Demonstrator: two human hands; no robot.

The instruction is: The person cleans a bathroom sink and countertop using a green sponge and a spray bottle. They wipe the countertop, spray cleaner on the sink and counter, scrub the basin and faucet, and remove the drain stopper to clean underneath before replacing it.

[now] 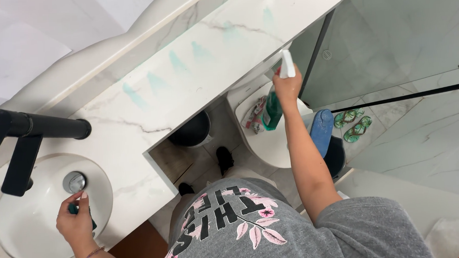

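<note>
Scrubbing the basin [28,231] looks to be the step in hand, with spraying going on alongside it. At the far left a black tap [15,139] juts over the round white bowl, its metal drain [74,181] just beside the left hand [76,221]. That hand hangs over the basin's right rim, wrist bent down, fingers curled tight on a dark green sponge [74,209] that peeps out between them. Across the marble counter [184,89] run streaks of pale green spray, undisturbed. Further right, the right arm stretches straight out and away from the body, past the counter's edge. The right hand [287,87] is clamped round the neck of a green spray bottle [272,110] with a white trigger head, held above a white toilet lid [265,143]. By my judgement, the next move calls for bringing the sponge up onto those streaks and wiping them along the counter.
</note>
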